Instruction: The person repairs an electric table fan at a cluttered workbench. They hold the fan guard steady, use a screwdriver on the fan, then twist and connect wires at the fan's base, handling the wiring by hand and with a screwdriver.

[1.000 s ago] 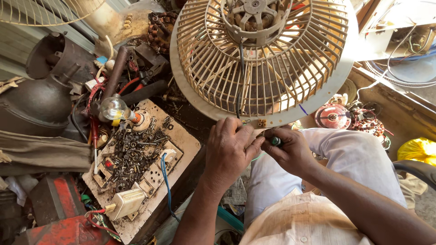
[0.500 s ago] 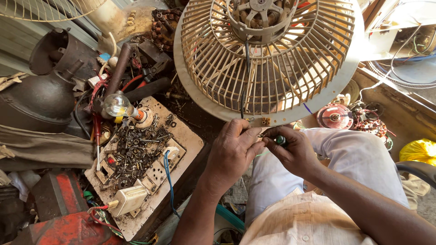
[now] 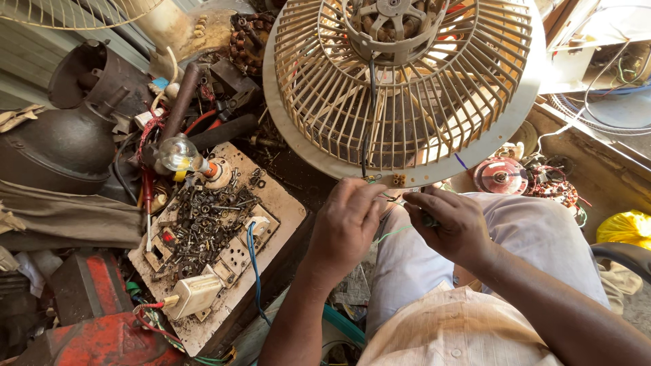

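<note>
A round beige fan guard (image 3: pixel 407 88) with its motor hub at the top stands tilted in front of me. A black cable runs down its grille to a small terminal block at the lower rim. My left hand (image 3: pixel 347 224) pinches thin wires just below that rim. My right hand (image 3: pixel 454 227) is closed on a green-handled tool (image 3: pixel 428 220), its tip pointing at the wires between both hands. A green wire loops down between the hands.
A wooden board (image 3: pixel 271 203) covered with screws, switches and a bulb lies at the left. Dark metal motor housings (image 3: pixel 61 146), a red metal block (image 3: pixel 88 325), copper windings (image 3: pixel 502 176) and a yellow bag (image 3: pixel 627 227) crowd around.
The view has shifted slightly. Both hands stay at the fan's lower rim; the fingers have worked the wires a little lower and to the right.
</note>
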